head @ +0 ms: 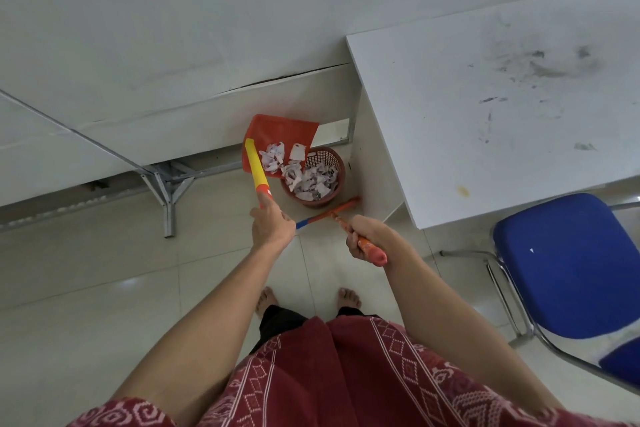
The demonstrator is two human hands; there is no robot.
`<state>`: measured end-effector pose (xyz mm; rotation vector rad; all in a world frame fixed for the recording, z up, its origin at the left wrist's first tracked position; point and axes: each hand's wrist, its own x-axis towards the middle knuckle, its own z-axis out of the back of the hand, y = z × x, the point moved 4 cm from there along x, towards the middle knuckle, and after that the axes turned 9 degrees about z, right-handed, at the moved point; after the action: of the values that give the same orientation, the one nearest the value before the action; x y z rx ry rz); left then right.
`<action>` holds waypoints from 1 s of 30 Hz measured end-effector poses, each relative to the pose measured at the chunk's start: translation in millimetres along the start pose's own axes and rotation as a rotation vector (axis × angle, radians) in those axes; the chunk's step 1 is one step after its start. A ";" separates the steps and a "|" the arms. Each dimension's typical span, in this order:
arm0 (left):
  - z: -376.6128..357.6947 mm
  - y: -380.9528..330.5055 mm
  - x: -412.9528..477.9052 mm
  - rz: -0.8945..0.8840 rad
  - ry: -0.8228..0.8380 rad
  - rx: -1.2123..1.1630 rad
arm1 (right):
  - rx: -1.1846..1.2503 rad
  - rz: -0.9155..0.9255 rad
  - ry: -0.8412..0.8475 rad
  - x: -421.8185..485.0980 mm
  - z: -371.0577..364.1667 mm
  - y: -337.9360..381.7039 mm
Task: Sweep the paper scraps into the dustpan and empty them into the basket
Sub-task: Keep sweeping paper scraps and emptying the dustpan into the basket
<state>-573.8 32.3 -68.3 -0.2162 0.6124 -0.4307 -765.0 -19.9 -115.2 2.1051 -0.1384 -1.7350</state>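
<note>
Crumpled white scraps [273,156] partly on the dustpan [282,132], partly in the basket [325,150] at its 4 o'clock. Tilt steeper, lip over the rim, and shake gently so light bits slide off smooth red plastic. Left hand [272,225] wrapped round the yellow handle [256,166]; right hand [363,241] clenched on the broom [322,213], at the round, lattice-walled basket's 6 o'clock.

The pale tiled floor [104,288] carries a round red basket [341,180] (paper scraps [311,180] heaped inside it), standing near the wall between a metal desk leg [168,204] and the smudged white desk [485,114]. A blue chair [571,270] stands on the tiles at right; two bare feet [349,298] rest nearer the camera
</note>
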 end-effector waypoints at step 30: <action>-34.9 12.7 -42.9 -0.287 -0.124 0.429 | -0.062 0.023 0.004 -12.8 24.2 -17.4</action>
<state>-622.0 60.4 -78.5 0.0806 0.3554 -0.8073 -794.1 -5.8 -113.4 2.0549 -0.1054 -1.6996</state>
